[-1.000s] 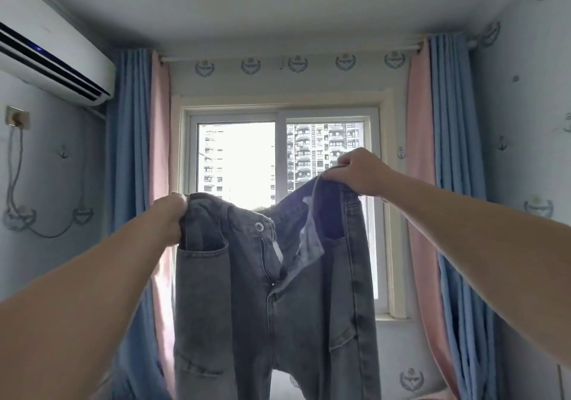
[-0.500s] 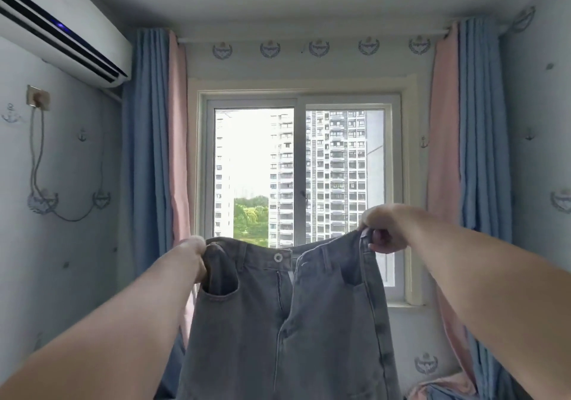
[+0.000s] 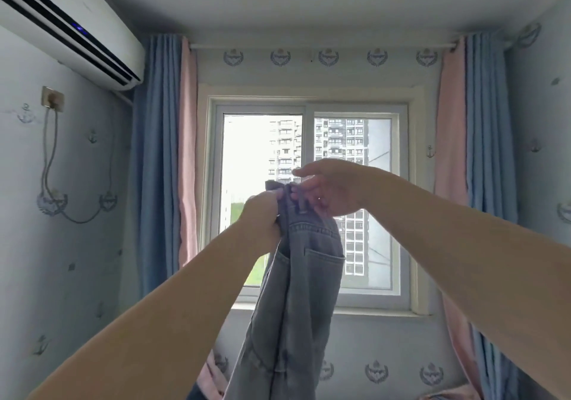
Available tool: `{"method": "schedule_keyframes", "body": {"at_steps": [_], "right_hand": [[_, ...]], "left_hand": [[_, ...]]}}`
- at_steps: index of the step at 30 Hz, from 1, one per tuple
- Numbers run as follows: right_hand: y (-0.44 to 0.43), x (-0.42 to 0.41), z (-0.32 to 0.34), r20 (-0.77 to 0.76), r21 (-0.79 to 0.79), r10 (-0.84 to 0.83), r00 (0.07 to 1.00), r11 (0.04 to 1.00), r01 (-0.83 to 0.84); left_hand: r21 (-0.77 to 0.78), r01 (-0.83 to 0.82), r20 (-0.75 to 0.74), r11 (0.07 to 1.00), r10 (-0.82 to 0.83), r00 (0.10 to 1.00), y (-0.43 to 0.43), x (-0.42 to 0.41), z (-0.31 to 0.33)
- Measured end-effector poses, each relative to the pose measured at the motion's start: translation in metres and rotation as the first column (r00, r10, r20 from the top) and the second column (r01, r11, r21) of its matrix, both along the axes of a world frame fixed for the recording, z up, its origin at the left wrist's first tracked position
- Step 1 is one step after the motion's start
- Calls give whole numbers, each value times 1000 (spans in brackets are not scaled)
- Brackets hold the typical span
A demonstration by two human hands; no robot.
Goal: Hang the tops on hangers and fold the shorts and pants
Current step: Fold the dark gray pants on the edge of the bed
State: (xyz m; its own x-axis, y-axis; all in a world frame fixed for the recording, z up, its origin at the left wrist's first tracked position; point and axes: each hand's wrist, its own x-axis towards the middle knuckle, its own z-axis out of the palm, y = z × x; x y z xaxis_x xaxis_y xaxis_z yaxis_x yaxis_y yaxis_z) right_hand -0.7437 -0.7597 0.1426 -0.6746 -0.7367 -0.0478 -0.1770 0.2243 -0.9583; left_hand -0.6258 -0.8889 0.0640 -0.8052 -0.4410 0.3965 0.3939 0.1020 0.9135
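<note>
A pair of grey jeans (image 3: 296, 300) hangs in front of me, folded in half lengthwise with a back pocket facing right. My left hand (image 3: 261, 214) grips the bunched waistband from the left. My right hand (image 3: 327, 191) meets it at the top, fingers pinching the other side of the waistband against the first. Both hands are held up in front of the window. The legs drop out of view at the bottom edge.
A window (image 3: 309, 202) lies straight ahead, with blue and pink curtains (image 3: 163, 168) on both sides. An air conditioner (image 3: 61, 25) is mounted high on the left wall. Pink fabric (image 3: 213, 378) shows low behind the jeans.
My hands came together, bringing the two ends of the spread waistband against each other. The jeans went from flat and open to folded in half lengthwise.
</note>
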Motion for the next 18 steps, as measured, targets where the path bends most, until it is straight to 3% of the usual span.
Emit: {"method": "schedule_keyframes", "body": {"at_steps": [1, 4, 5, 7, 8, 9, 10, 11, 12, 13, 14, 15, 16, 17, 18], "right_hand": [[-6, 5, 4, 23, -16, -18, 1000, 1000, 19], [-18, 21, 4, -10, -100, -114, 993, 989, 113], [-21, 27, 3, -30, -146, -119, 992, 983, 113], [-23, 42, -1, -10, -226, -90, 996, 970, 85], [-21, 50, -4, -57, -251, -120, 991, 963, 102], [-17, 53, -8, -200, -266, -182, 963, 956, 126], [-9, 55, -14, -422, -270, -296, 857, 943, 193], [1, 51, -23, -652, -301, -413, 636, 910, 284], [14, 46, -37, -787, -360, -493, 371, 855, 373], [28, 38, -53, -811, -424, -546, 211, 797, 431], [41, 30, -72, -781, -452, -591, 202, 758, 471], [55, 24, -91, -709, -416, -613, 349, 763, 495], [68, 18, -110, -550, -334, -572, 608, 818, 468], [80, 9, -128, -312, -268, -437, 843, 892, 363], [89, 2, -143, -57, -252, -208, 977, 949, 187]], "left_hand": [[74, 93, -18, 993, -92, 996, 0, -3, 0], [-84, 154, 111, 984, -145, 983, 7, 3, 4], [-180, 121, 141, 976, -96, 985, 7, 3, 3], [-311, 55, 23, 949, -51, 998, 1, -4, -9], [-327, 14, -40, 945, -28, 999, 1, -1, -17], [-324, -33, -82, 945, 7, 997, -1, -1, -24], [-285, -51, -95, 957, 25, 995, -5, 1, -31], [-257, -53, -102, 965, 27, 994, -9, -2, -31], [-222, -37, -90, 974, 17, 996, -11, 0, -32], [-169, -1, -94, 986, -15, 995, -15, 0, -31], [-120, 40, -96, 992, -52, 994, -17, 2, -29], [-83, 92, -104, 992, -100, 989, -20, 3, -26], [-51, 132, -104, 990, -137, 985, -20, 5, -23], [-30, 170, -110, 985, -173, 979, -21, 6, -19], [-20, 196, -105, 980, -197, 975, -21, 8, -15]]}}
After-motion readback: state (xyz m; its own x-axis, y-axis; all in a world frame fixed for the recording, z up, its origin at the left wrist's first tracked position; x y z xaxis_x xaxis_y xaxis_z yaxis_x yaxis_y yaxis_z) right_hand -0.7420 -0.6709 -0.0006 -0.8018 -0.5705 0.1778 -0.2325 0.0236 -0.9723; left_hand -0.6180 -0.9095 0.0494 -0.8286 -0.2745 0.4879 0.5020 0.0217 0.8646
